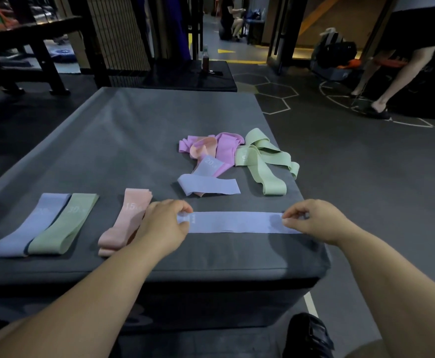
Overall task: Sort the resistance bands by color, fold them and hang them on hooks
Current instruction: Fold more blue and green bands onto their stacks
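Near the near left corner of the dark grey padded box, a folded lavender band lies flat. A folded green band lies just beside it on the right, their long sides touching or slightly overlapping. Both slant from the near edge toward the middle, and the green one bears a pale "30" print.

Further right, apart from that pair, folded pink bands lie stacked with the same slant. The top one is marked "15". The left hand lies against their right side.

The left hand pinches the left end of a long lavender band between thumb and curled fingers, on its printed label. This band lies spread flat and straight on the box, parallel to the near edge and close to it. It reaches toward the near right corner. The right hand pinches its right end in the same way, with the fingers curled down onto the fabric.

Behind this band, toward the right edge, sits an unsorted heap. A loose lavender band lies nearest, partly over a peach band and orchid-purple bands. Tangled light green bands lie at the right edge, one loop touching that edge.

Beyond the far edge, a bottle stands on a second dark box. At the far right a person's bare legs stand on the gym floor.
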